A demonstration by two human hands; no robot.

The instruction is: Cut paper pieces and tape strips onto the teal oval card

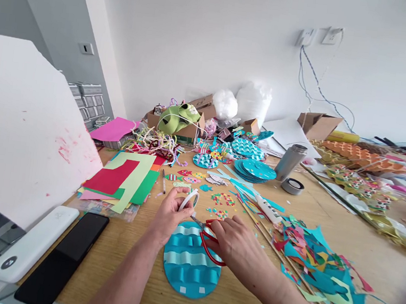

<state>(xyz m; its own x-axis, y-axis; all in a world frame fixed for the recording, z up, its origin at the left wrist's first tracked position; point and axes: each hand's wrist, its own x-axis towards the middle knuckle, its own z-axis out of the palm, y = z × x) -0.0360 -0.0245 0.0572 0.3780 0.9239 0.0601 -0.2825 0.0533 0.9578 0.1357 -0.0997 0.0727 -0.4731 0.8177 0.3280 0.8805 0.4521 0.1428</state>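
Observation:
My left hand point(170, 213) grips a roll of white tape point(190, 200) between thumb and fingers. Red-handled scissors point(209, 244) are in my right hand point(233, 239), their blades pointing at the tape beside my left fingertips. Beneath both hands lies a blue paper disc point(189, 286) with wavy strips in lighter and darker blue across it. Two small white squares sit near the disc's lower edge. Just beyond my hands are paper fish point(185, 179) and small coloured paper bits point(224, 199).
Coloured paper sheets point(126, 177), a black phone point(64, 258) and a white power bank point(32, 244) lie left. Paper scraps point(323, 260), sticks point(296, 267) and a glue bottle point(269, 209) are right. A steel flask point(290, 163) stands behind, beside stacked blue discs point(254, 170).

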